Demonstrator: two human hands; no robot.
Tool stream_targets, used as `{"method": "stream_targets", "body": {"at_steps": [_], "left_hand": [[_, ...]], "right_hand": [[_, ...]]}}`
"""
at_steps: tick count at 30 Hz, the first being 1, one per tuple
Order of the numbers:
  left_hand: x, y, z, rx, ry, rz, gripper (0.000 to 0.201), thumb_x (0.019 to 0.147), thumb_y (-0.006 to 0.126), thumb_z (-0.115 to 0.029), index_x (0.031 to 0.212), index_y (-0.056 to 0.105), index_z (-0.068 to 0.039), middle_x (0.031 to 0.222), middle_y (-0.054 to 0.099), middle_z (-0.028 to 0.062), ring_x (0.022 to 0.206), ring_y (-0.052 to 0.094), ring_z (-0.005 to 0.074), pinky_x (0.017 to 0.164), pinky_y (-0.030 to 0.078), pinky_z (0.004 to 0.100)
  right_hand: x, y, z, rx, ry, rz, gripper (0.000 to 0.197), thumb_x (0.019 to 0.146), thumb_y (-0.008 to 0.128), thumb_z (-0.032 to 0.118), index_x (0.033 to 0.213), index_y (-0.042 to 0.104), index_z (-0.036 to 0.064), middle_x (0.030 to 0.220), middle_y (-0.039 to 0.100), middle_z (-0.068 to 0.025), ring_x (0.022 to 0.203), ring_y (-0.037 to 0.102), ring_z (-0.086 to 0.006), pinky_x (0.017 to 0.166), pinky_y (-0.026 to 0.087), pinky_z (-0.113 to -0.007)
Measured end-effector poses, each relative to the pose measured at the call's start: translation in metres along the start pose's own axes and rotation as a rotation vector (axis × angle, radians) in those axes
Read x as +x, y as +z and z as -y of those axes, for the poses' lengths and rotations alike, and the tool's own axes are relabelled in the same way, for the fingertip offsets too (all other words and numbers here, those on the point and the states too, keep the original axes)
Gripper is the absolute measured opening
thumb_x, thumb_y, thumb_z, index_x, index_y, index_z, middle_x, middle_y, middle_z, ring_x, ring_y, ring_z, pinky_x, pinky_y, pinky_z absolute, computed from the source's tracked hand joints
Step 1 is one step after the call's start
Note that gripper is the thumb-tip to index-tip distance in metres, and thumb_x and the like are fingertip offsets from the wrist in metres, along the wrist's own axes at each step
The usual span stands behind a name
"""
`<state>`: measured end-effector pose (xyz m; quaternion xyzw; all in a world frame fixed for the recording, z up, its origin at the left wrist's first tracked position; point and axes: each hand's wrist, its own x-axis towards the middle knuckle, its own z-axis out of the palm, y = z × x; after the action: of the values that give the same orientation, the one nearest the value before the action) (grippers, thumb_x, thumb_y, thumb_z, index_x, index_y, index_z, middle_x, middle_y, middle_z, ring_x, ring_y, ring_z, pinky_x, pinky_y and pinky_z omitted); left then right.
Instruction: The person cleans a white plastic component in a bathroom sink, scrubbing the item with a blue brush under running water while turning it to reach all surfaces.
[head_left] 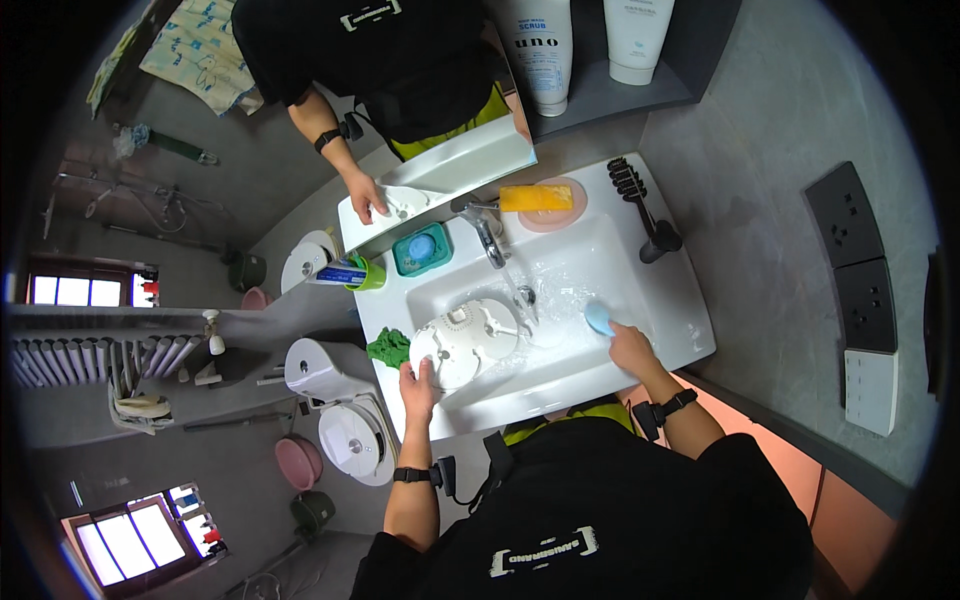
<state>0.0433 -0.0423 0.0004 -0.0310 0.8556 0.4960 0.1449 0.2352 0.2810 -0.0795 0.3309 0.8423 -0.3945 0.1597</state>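
My left hand (416, 392) grips the near rim of a white round plastic part (458, 368) with slots and holes, tilted over the left side of the white washbasin (640, 215). At the basin's right side, my right hand (632, 350) is closed on the edge of a light-blue rounded disc (598, 318); its exact kind is unclear. Water runs from the chrome tap (488, 243) and splashes about the basin floor. Beside the plastic part, a crumpled green cloth (389, 347) lies on the left rim.
Along the back rim stand a green cup (368, 274), a teal dish (403, 263) holding a blue lump, and a yellow block (536, 198) on a pink dish. A black brush (630, 182) stands in a holder at right. Left of the basin is a toilet (350, 440); a mirror rises behind.
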Motion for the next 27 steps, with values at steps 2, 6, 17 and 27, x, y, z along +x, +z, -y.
{"method": "stream_targets", "body": {"at_steps": [2,6,17,27], "left_hand": [[-0.003,-0.006,0.003,0.001,0.01,-0.019,0.027,0.081,0.054,-0.025,0.087,0.049,0.001,0.077,0.054,0.0077,0.068,0.047,0.012,0.062,0.04,0.0251],[-0.002,-0.009,0.003,0.033,0.072,-0.035,0.027,0.081,0.054,-0.026,0.086,0.049,0.0,0.076,0.053,0.0068,0.069,0.046,0.0114,0.062,0.039,0.0246],[-0.005,0.008,0.005,-0.18,-0.052,-0.055,0.022,0.082,0.054,-0.023,0.085,0.048,-0.002,0.073,0.05,0.0025,0.064,0.043,0.0082,0.057,0.036,0.0217],[-0.003,0.014,0.007,-0.148,-0.074,-0.001,0.021,0.082,0.054,-0.022,0.083,0.047,-0.003,0.07,0.05,0.0019,0.061,0.042,0.0075,0.053,0.034,0.0212]], "right_hand": [[0.003,0.0,0.004,0.046,-0.042,-0.08,0.044,0.079,0.045,0.007,0.122,0.037,0.0073,0.094,0.053,-0.0252,0.085,0.051,-0.0386,0.076,0.04,-0.041],[0.005,-0.004,0.01,0.187,-0.198,-0.312,0.043,0.079,0.044,0.007,0.122,0.037,0.0071,0.093,0.053,-0.0246,0.084,0.051,-0.0396,0.075,0.041,-0.041],[-0.011,-0.029,0.004,1.247,-0.003,0.167,0.031,0.086,0.037,0.01,0.115,0.037,-0.0004,0.077,0.054,-0.0084,0.055,0.048,-0.0098,0.053,0.041,-0.021],[-0.028,-0.022,-0.06,0.549,-0.07,-0.543,0.028,0.081,0.045,0.008,0.107,0.047,-0.0024,0.078,0.057,-0.0145,0.065,0.055,-0.022,0.061,0.044,-0.03]]}}
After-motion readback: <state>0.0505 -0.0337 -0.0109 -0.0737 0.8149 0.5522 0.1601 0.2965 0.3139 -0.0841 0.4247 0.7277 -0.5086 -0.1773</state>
